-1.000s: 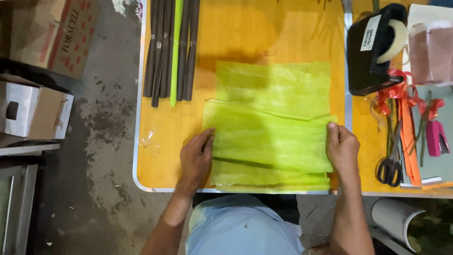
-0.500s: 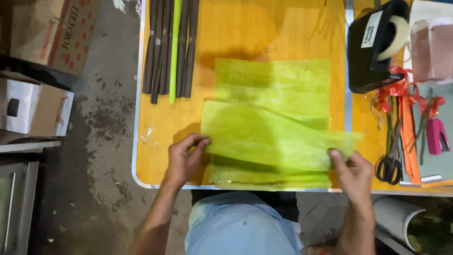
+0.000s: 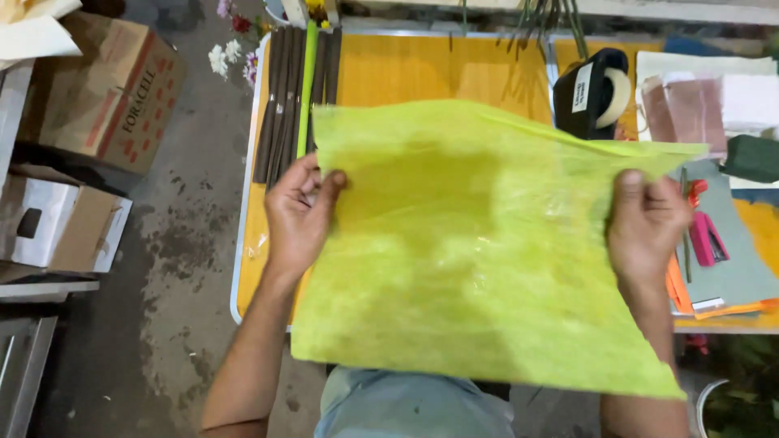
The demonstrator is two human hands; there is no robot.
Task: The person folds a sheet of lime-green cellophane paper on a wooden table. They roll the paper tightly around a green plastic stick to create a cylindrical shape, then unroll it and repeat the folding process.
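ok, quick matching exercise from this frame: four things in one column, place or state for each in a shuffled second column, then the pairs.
Things:
1. yellow-green sheet
2. tape dispenser
3. dark rods
4. pink stapler

Places or states:
A. lying along the table's left edge, with one green rod among them
B. held up off the table, one side in the left hand, the other in the right hand
C. on the grey mat beside the right hand
D. black, standing at the table's far side, right of centre

Pairs: 1-B, 2-D, 3-A, 4-C
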